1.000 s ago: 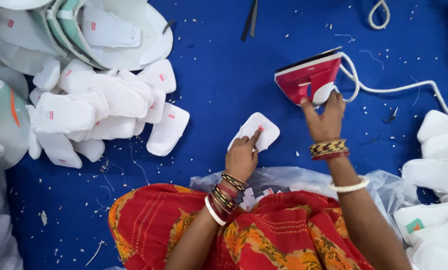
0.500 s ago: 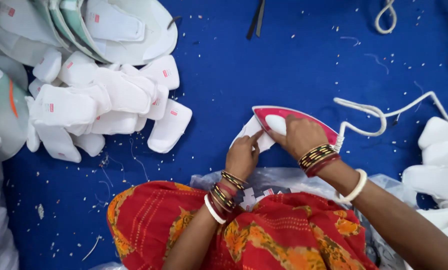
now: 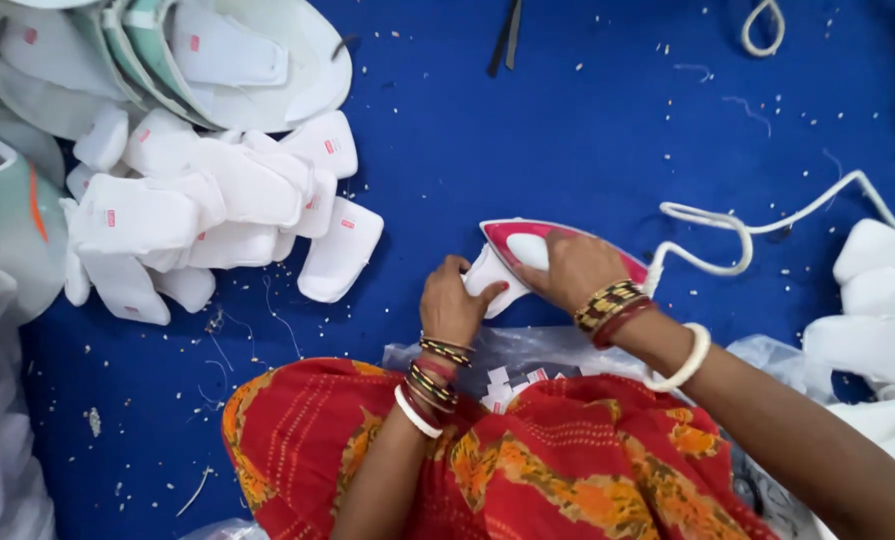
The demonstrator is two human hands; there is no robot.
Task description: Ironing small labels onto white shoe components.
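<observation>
Right hand [image 3: 573, 268] is closed around the handle of the red-and-white electric iron [image 3: 528, 250], pressing it flat onto the small white folded fabric piece [image 3: 488, 283]. Left hand [image 3: 455, 300] is curled, fingertips pinching that piece's near-left edge, just beside the iron's nose.

Doing this step well, as I judge it:
- keep the left fingertips on the edge only, clear of the soleplate — they sit very close to the tip
- hold the iron level so the fold sets evenly, not tilted on one side
- watch the white power cord [image 3: 728, 235] trailing right of the iron; slack should stay off the piece

The piece lies on the blue cloth work surface [image 3: 568, 130], mostly under the iron, directly ahead of the person's lap in the red-and-orange patterned garment [image 3: 528, 460].

Counts, outward from the iron:
- 1 iron, 1 cord
- 1 piece under press
- pile of finished white padded pieces with small red tags [image 3: 218, 200] well left of the iron — roughly 12 visible, exact number unclear as they overlap
- stacked larger white-and-green panels [image 3: 168, 50] far left and up from the iron — about 4 layers, cannot tell exactly
- 1 dark slim tool [image 3: 506, 35] well above the iron, possibly scissors — too small to say
- white fabric heap [image 3: 878, 300] right of the iron, uncounted
- clear plastic bag [image 3: 508, 355] with small white bits just below the iron
</observation>
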